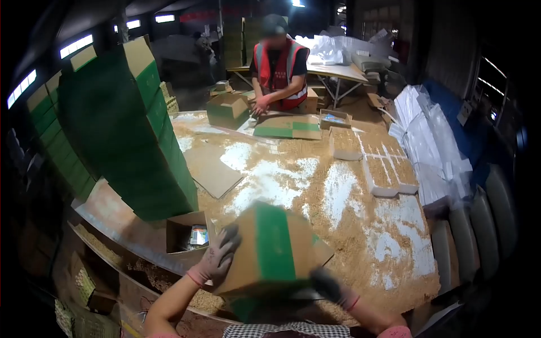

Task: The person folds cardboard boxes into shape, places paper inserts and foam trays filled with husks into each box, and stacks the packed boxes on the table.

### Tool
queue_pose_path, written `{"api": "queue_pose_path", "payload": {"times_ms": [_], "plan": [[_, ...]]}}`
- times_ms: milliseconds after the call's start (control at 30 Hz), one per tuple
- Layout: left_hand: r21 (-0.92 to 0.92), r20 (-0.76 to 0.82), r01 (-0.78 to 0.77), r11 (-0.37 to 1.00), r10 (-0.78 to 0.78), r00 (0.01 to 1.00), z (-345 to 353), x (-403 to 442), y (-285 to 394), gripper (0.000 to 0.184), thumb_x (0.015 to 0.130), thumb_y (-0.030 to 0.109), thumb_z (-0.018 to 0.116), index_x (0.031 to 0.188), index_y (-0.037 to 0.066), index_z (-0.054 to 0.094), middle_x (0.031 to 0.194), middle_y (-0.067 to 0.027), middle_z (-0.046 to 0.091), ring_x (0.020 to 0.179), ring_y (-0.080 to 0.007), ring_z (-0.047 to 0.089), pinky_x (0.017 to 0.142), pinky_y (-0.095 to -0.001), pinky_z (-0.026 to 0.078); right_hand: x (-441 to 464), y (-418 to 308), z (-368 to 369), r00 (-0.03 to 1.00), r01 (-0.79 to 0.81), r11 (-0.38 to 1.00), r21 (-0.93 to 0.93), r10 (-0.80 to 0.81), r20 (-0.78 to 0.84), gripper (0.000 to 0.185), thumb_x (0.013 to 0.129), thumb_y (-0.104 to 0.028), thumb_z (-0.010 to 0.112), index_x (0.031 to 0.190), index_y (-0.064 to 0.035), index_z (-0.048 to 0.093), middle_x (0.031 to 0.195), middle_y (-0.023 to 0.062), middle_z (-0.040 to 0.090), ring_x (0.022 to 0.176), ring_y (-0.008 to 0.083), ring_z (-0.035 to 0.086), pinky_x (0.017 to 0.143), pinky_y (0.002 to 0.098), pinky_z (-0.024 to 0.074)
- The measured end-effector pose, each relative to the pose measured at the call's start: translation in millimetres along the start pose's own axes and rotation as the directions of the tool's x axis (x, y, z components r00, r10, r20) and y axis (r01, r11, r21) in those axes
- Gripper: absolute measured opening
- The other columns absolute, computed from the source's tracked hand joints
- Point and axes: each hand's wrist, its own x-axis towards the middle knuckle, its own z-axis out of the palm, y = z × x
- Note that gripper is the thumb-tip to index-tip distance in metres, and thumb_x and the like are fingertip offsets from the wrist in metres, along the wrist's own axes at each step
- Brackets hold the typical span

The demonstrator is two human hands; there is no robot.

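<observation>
A brown cardboard box point(270, 248) with a broad green stripe is held tilted at the near edge of the table, in front of my body. On its left side presses my left hand point(218, 258), in a grey-and-pink glove, fingers against the cardboard. At its lower right corner is my right hand point(331, 286), also gloved and blurred by motion; its fingertips are partly hidden. Just left of my left hand stands a small open carton point(176, 234) with blue-and-white packets point(198, 235) inside.
A tall stack of green boxes point(129, 135) rises on the left. Sawdust-like material covers the white table point(270, 183), with a flat cardboard sheet point(211, 170). White sawdust-topped blocks point(386, 174) lie right. Opposite, a person in a red vest point(280, 73) works beside boxes.
</observation>
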Motion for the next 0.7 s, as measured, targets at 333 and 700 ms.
{"api": "queue_pose_path", "payload": {"times_ms": [333, 700], "plan": [[-0.827, -0.007, 0.411, 0.385, -0.737, 0.676, 56.0, 19.5, 26.1, 0.046, 0.088, 0.006, 0.050, 0.134, 0.003, 0.044, 0.131, -0.0112, 0.047, 0.124, -0.0201, 0.042, 0.104, -0.0325, 0.033, 93.9, 8.6, 103.9, 0.749, 0.662, 0.188, -0.725, -0.133, 0.649, 0.055, 0.089, -0.045, 0.055, 0.112, 0.0052, 0.053, 0.065, 0.0137, 0.060, 0.057, 0.0273, 0.061, 0.056, 0.0341, 0.0500], [-0.464, -0.147, 0.657, 0.594, -0.783, 0.604, 37.9, 30.3, 46.9, 0.057, 0.088, 0.038, 0.057, 0.126, -0.002, 0.046, 0.112, -0.0135, 0.056, 0.101, -0.0244, 0.055, 0.094, -0.0350, 0.040, 187.6, -40.2, -471.3, 0.304, 0.203, 0.962, 0.184, 0.117, -0.945, 0.042, 0.086, -0.047, 0.063, 0.088, -0.0050, 0.057, 0.070, 0.0051, 0.053, 0.060, 0.0150, 0.052, 0.055, 0.0262, 0.0459]]}}
